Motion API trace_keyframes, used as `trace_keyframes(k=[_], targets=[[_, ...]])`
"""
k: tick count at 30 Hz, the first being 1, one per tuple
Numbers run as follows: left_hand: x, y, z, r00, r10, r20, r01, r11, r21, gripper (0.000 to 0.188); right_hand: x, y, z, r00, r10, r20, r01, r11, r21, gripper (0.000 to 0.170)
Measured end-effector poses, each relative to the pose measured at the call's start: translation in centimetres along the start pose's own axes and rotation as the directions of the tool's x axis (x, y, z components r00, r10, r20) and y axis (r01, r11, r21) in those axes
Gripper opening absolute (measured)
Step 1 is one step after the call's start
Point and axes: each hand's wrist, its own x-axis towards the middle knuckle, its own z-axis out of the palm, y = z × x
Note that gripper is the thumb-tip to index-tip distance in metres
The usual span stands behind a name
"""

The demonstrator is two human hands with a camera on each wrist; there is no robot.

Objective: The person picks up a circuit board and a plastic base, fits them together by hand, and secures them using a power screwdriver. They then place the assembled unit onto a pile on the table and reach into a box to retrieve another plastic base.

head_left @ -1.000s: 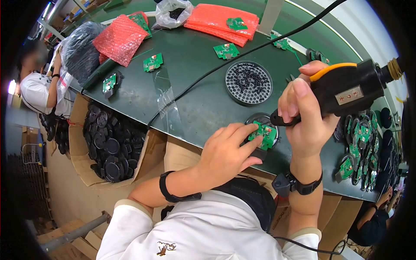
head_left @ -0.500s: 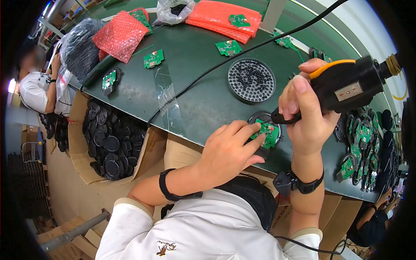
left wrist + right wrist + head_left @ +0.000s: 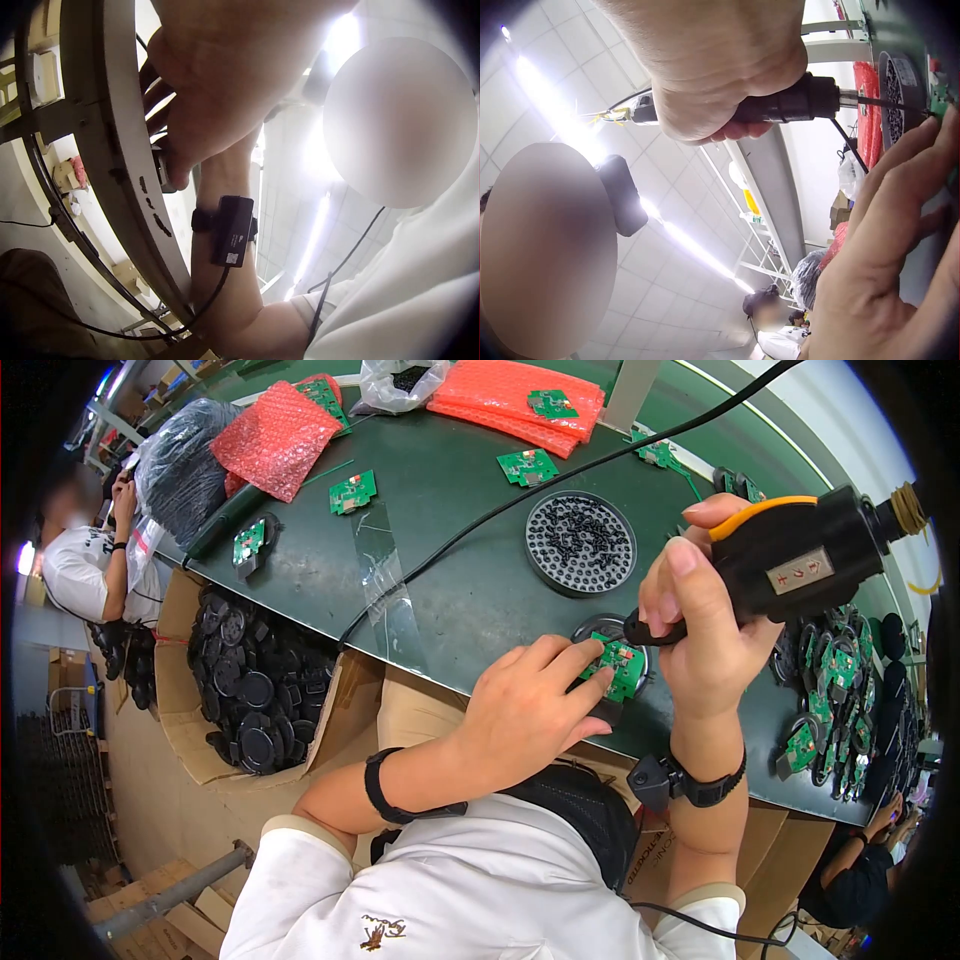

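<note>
My right hand point(image 3: 715, 620) grips a black electric screwdriver point(image 3: 845, 555) with an orange lever, its fingers wrapped round the body. In the right wrist view the thin screwdriver bit point(image 3: 881, 102) reaches to the green circuit board, close by the left fingertips. This circuit board point(image 3: 626, 670) lies on a round black plastic housing point(image 3: 606, 712) at the table's front edge. My left hand point(image 3: 530, 705) holds the board and housing, with two fingers on top of the board and the thumb at the near side. The right hand partly hides the housing's far side in the head view.
A round tray point(image 3: 580, 585) of small black parts stands beyond the board. Boards on housings point(image 3: 835, 680) are heaped at right. A cardboard box point(image 3: 345, 710) of black housings stands at left. A black cable point(image 3: 490, 528) crosses the table; red bubble wrap point(image 3: 490, 405) lies behind.
Both hands keep their hold. The left hand and board appear slightly further right in the head view than a second ago, and the screwdriver body slightly further left.
</note>
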Motion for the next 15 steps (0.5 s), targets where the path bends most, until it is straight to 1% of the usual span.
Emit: trace_keyframes(k=[3,12,14,15], targets=[[0.04,0.08,0.01,1.000,-0.011,0.014,0.011,1.000,0.003,0.050,-0.01,0.06,-0.04,1.000,0.005,-0.016,-0.005,1.000,-0.004,0.028],[0.20,0.24,-0.17,1.000,-0.018,0.025,0.018,1.000,0.022,0.049,-0.20,0.13,-0.08,1.000,-0.024,0.014,0.025,0.999,-0.043,0.029],[0.18,0.26,-0.22,0.999,-0.021,0.034,0.020,0.999,0.027,0.049,-0.26,0.62,-0.37,0.996,-0.083,0.034,0.085,0.993,-0.083,0.029],[0.19,0.28,-0.23,0.999,-0.021,0.034,0.020,0.999,0.027,0.049,-0.30,0.70,-0.46,0.996,-0.082,0.033,0.085,0.993,-0.083,0.029]])
